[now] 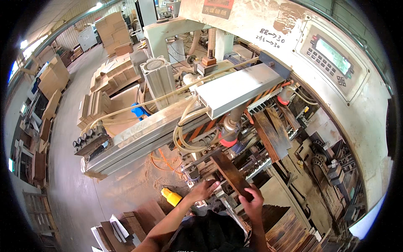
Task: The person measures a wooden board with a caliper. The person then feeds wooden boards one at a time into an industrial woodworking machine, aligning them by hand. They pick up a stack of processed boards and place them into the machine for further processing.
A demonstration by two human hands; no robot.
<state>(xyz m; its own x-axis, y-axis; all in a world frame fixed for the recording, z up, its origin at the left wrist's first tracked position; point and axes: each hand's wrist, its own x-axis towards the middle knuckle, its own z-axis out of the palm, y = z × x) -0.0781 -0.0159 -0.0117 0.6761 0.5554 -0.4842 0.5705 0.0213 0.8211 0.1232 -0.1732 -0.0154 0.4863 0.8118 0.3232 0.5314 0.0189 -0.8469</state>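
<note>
A dark brown wooden board [230, 173] slants away from me across the machine bed, its far end below a clamp with a red-orange ring [228, 142]. At the near end, my right hand [253, 203] is closed around the board. My left hand [203, 191] is beside the board's left edge, fingers apart, with nothing visible in it. Further right, several similar brown boards [268, 134] lie on the machine beneath the metal beam. A stack of brown wood pieces [289, 229] sits to the right of my right forearm.
A silver beam [241, 90] with looped hoses spans the machine ahead. The control panel [329, 59] is at upper right. A yellow object [171, 196] is left of my left forearm. Cardboard stacks [113, 75] stand on the floor at left; more boards [142, 216] lie at lower left.
</note>
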